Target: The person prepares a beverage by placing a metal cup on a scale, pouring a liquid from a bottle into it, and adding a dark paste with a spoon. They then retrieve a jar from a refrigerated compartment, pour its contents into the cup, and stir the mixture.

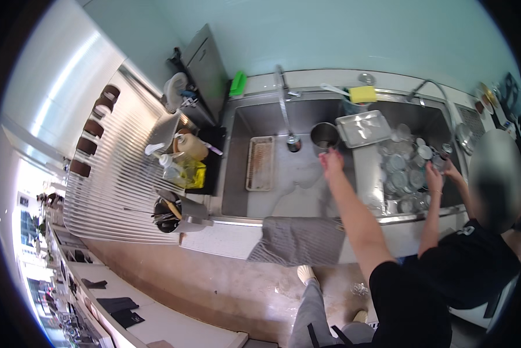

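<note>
My right hand (332,163) reaches into the left basin of a stainless steel sink (304,191) and grips the near side of a round metal container (319,130). The container's open mouth faces up, and its inside looks dark. My left hand is out of view. Left of the container, the head of a pull-down spray faucet (293,142) hangs on its coiled spring. A shallow rectangular tray (261,163) with a brownish inside lies along the basin's left part. A metal tray (364,128) sits beside the container, on the right.
A co-worker's hands (434,176) hold a clear vessel over several clear glasses or cups (399,169) on the right. A yellow sponge (362,94) tops a tub behind. A grey towel (299,239) drapes over the front edge. Bottles (173,169) and a utensil holder (190,215) stand left.
</note>
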{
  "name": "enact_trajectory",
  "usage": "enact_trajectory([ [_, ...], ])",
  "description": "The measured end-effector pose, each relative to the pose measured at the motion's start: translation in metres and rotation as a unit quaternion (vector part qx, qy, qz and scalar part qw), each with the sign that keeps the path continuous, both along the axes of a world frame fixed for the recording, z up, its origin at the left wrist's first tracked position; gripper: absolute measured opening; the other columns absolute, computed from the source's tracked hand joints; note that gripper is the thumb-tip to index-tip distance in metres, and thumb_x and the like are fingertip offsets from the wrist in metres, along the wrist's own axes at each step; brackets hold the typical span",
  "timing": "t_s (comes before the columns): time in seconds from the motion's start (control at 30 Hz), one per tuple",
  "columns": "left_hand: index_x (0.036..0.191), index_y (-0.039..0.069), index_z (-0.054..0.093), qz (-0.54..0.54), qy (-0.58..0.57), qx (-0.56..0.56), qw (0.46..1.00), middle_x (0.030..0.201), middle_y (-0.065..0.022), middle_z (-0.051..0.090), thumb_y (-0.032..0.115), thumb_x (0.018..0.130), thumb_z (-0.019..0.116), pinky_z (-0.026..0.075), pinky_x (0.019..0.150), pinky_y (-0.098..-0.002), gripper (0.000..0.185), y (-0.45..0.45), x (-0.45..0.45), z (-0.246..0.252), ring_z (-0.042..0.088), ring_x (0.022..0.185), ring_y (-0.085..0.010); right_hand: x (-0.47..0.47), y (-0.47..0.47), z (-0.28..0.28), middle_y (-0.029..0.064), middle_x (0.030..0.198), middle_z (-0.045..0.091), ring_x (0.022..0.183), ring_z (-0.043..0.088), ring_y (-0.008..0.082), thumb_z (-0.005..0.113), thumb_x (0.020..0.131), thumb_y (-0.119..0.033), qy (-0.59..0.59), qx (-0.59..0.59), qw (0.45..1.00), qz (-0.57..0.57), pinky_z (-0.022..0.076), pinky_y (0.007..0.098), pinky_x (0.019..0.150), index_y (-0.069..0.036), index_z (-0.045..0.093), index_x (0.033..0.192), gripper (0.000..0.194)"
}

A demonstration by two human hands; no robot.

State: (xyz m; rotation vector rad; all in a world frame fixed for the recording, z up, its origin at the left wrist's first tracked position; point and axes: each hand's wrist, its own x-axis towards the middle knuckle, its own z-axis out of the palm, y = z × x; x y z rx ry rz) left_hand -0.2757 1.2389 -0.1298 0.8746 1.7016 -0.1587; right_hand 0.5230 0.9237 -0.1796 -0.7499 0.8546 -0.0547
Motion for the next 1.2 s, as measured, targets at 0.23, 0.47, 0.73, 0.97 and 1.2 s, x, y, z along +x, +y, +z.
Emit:
enact_trajectory([
  [0.23,0.139,0.014,0.075,-0.285,0.034,-0.012,0.958,0.126,-0.0101,0.079,0.059,0.113,0.059,0.064,0.097,-0.0551,0.054,-0.014,0.020,0.017,0.074,0.119,-0.0267,-0.425,-0.056,0.153,0.0113,0.141,0.074,0.099,0.076,0.0249,0.072,0.113,-0.013,-0.202,0.150,0.940,0.229,0.0639,0.0417,0.087,-0.005,0.062,0.150,0.039],
  [0.47,0.110,-0.002,0.085,-0.898,-0.090,0.151,0.404,0.124,-0.0309,0.080,0.067,0.111,0.059,0.057,0.111,-0.0542,0.074,-0.272,0.198,-0.016,0.073,0.126,-0.0475,-0.751,-0.384,0.075,0.0154,0.118,0.085,0.108,0.081,0.0323,0.074,0.101,-0.060,0.071,-0.381,0.494,0.778,0.0619,0.0484,0.096,-0.012,0.083,0.134,0.059],
  [0.73,0.160,-0.001,0.063,-0.964,-0.244,-0.036,0.094,0.159,-0.0324,0.064,0.069,0.109,0.064,0.050,0.125,-0.0496,0.086,-0.716,0.114,0.110,0.063,0.149,-0.0451,-0.972,-0.766,0.127,0.0077,0.100,0.082,0.081,0.075,0.0163,0.069,0.115,-0.035,0.142,-0.412,0.899,-0.030,0.0603,0.0348,0.073,-0.006,0.076,0.126,0.031],
  [0.97,0.164,0.005,0.062,-0.833,-0.318,-0.368,0.264,0.152,-0.0179,0.068,0.042,0.121,0.061,0.054,0.118,-0.0389,0.056,-0.936,0.154,0.135,0.064,0.145,-0.0257,-1.062,-0.903,0.148,0.0035,0.095,0.078,0.078,0.073,0.0135,0.068,0.116,-0.031,0.301,-0.408,0.851,-0.137,0.0586,0.0308,0.068,-0.005,0.073,0.119,0.027],
  [1.2,0.158,-0.007,0.062,-0.891,-0.358,-0.048,0.275,0.161,-0.0257,0.062,0.050,0.109,0.076,0.050,0.124,-0.0462,0.077,-1.114,0.279,0.057,0.061,0.149,-0.0370,-1.110,-0.938,0.143,0.0218,0.119,0.084,0.111,0.080,0.0415,0.072,0.109,-0.044,0.534,-0.345,0.751,0.175,0.0617,0.0484,0.100,-0.009,0.081,0.125,0.039],
])
